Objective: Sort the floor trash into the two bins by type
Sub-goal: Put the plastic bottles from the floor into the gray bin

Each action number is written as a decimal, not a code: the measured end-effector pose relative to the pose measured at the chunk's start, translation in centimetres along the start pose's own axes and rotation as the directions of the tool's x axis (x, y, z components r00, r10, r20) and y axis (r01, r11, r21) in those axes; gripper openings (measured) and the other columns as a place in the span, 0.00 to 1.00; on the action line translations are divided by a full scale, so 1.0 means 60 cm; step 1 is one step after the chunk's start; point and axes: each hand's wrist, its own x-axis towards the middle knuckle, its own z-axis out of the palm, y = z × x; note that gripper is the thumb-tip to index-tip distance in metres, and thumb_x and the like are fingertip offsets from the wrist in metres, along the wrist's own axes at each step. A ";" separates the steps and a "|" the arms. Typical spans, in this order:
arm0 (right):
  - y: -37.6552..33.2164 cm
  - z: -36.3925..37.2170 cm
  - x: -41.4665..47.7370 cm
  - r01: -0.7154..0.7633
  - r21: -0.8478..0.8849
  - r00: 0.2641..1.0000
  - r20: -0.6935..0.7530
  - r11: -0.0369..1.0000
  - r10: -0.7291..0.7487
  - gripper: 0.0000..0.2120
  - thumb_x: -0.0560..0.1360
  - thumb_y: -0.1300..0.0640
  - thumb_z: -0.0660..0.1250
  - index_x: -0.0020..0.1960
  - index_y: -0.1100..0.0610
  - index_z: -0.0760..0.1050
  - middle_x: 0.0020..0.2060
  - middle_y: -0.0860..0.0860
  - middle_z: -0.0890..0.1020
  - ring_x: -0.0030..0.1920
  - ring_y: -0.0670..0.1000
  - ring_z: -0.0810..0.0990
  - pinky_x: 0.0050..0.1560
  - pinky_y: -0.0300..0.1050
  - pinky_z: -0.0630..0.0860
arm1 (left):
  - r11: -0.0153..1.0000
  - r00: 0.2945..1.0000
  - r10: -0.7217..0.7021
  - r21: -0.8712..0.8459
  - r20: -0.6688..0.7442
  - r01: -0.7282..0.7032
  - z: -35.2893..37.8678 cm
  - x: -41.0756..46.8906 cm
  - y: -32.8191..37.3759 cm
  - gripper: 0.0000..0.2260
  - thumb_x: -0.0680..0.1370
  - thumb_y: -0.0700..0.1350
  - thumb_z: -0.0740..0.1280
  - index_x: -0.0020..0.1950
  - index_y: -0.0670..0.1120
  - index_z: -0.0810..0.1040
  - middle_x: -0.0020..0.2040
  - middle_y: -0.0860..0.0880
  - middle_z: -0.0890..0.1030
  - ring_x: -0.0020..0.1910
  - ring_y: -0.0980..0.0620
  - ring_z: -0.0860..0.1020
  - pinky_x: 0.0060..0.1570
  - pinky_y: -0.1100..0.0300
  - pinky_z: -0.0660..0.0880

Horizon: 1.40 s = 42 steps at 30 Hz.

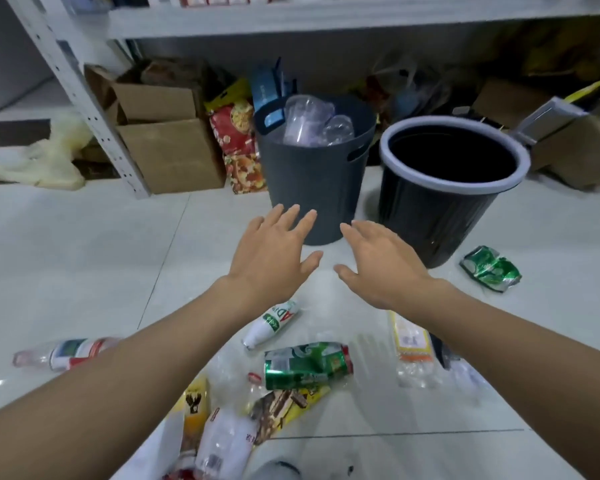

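Nearest us, wrappers [222, 434] and a green can [307, 365] are lying in front of the grey bin [314, 181]. We are holding our left hand [274, 258] and right hand [381, 268] flat, fingers spread, gripping nothing, before that bin's base. A black bin [440, 216] is standing just right of it; bare tile [84, 254] is lying open to its left.

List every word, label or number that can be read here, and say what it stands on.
"AD": on the white bottle, letters lying askew.
green can: white script, too blurred to read.
crushed can: print too blurred to read.
yellow-label bottle: dark characters, too blurred to read.
clear bottle: red and white label, too blurred to read.
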 end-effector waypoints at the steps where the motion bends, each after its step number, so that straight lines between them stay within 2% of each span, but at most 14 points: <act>1: -0.010 0.016 0.006 -0.005 0.006 1.000 0.018 1.000 0.005 0.32 0.81 0.44 0.57 0.79 0.56 0.51 0.75 0.53 0.61 0.75 0.54 0.57 0.72 0.47 0.57 | 1.000 1.000 -0.003 -0.009 0.014 0.003 0.016 -0.008 -0.011 0.29 0.80 0.61 0.53 0.79 0.51 0.52 0.78 0.47 0.58 0.77 0.45 0.55 0.72 0.50 0.58; 7: -0.065 0.100 0.035 0.024 -0.002 0.996 0.090 1.000 -0.024 0.32 0.80 0.43 0.57 0.78 0.55 0.51 0.76 0.53 0.59 0.76 0.53 0.56 0.73 0.45 0.54 | 0.999 0.994 -0.039 -0.029 0.102 0.043 0.110 -0.053 -0.085 0.29 0.80 0.61 0.54 0.79 0.51 0.53 0.78 0.47 0.58 0.76 0.45 0.56 0.72 0.50 0.58; 13: -0.071 0.153 0.047 0.011 -0.028 0.985 0.170 1.000 -0.006 0.32 0.81 0.44 0.56 0.79 0.56 0.50 0.77 0.53 0.58 0.77 0.53 0.54 0.74 0.44 0.52 | 0.994 0.977 -0.066 -0.077 0.203 0.083 0.181 -0.068 -0.112 0.31 0.80 0.61 0.56 0.79 0.51 0.50 0.78 0.46 0.56 0.76 0.45 0.55 0.70 0.50 0.59; 18: -0.071 0.184 0.053 0.013 -0.014 0.975 0.221 1.000 -0.009 0.33 0.81 0.43 0.56 0.79 0.55 0.48 0.78 0.54 0.56 0.77 0.53 0.52 0.74 0.45 0.51 | 0.937 0.928 -0.098 -0.280 0.360 0.208 0.236 -0.064 -0.104 0.33 0.79 0.56 0.62 0.79 0.51 0.49 0.78 0.42 0.56 0.75 0.42 0.56 0.71 0.48 0.61; 21: -0.070 0.202 0.052 0.029 -0.010 0.968 0.251 1.000 -0.026 0.33 0.81 0.43 0.55 0.79 0.55 0.47 0.78 0.54 0.55 0.78 0.53 0.51 0.75 0.46 0.51 | 0.888 0.873 -0.111 -0.347 0.475 0.302 0.280 -0.065 -0.101 0.35 0.78 0.54 0.65 0.79 0.52 0.51 0.76 0.40 0.60 0.73 0.40 0.60 0.69 0.48 0.63; 25: -0.066 0.217 0.046 0.052 0.009 0.959 0.278 0.999 -0.052 0.34 0.80 0.43 0.56 0.79 0.55 0.47 0.78 0.54 0.54 0.78 0.53 0.51 0.75 0.45 0.50 | 0.881 0.839 -0.071 -0.361 0.539 0.306 0.326 -0.071 -0.099 0.36 0.76 0.48 0.68 0.78 0.54 0.51 0.63 0.40 0.72 0.62 0.41 0.72 0.58 0.48 0.73; 27: -0.063 0.222 0.042 0.062 0.020 0.958 0.278 0.998 -0.065 0.36 0.79 0.41 0.57 0.79 0.55 0.48 0.78 0.53 0.55 0.77 0.53 0.52 0.74 0.45 0.52 | 0.872 0.835 -0.060 -0.378 0.547 0.310 0.338 -0.073 -0.098 0.38 0.75 0.44 0.70 0.79 0.55 0.51 0.60 0.40 0.73 0.58 0.42 0.74 0.56 0.50 0.74; 31: -0.052 0.231 0.036 0.103 0.025 0.941 0.322 0.994 -0.105 0.40 0.75 0.38 0.61 0.79 0.54 0.49 0.78 0.53 0.56 0.77 0.52 0.53 0.73 0.45 0.55 | 0.864 0.864 -0.060 -0.406 0.500 0.296 0.349 -0.076 -0.100 0.38 0.76 0.40 0.69 0.78 0.56 0.51 0.58 0.40 0.72 0.56 0.42 0.74 0.54 0.55 0.72; 38: -0.037 0.264 0.023 0.220 0.069 0.816 0.534 0.973 -0.223 0.49 0.69 0.36 0.71 0.79 0.49 0.47 0.77 0.51 0.57 0.76 0.52 0.56 0.72 0.47 0.61 | 0.839 0.896 -0.121 -0.439 0.427 0.322 0.345 -0.081 -0.127 0.37 0.76 0.39 0.69 0.78 0.55 0.52 0.58 0.40 0.71 0.56 0.42 0.74 0.55 0.55 0.71; 42: -0.037 0.284 0.021 0.314 0.010 0.796 0.543 0.949 -0.269 0.49 0.68 0.39 0.73 0.79 0.50 0.50 0.76 0.52 0.60 0.75 0.54 0.57 0.73 0.49 0.58 | 0.838 0.895 -0.133 -0.435 0.426 0.331 0.337 -0.082 -0.135 0.37 0.77 0.39 0.69 0.78 0.56 0.51 0.59 0.40 0.71 0.56 0.43 0.73 0.55 0.55 0.71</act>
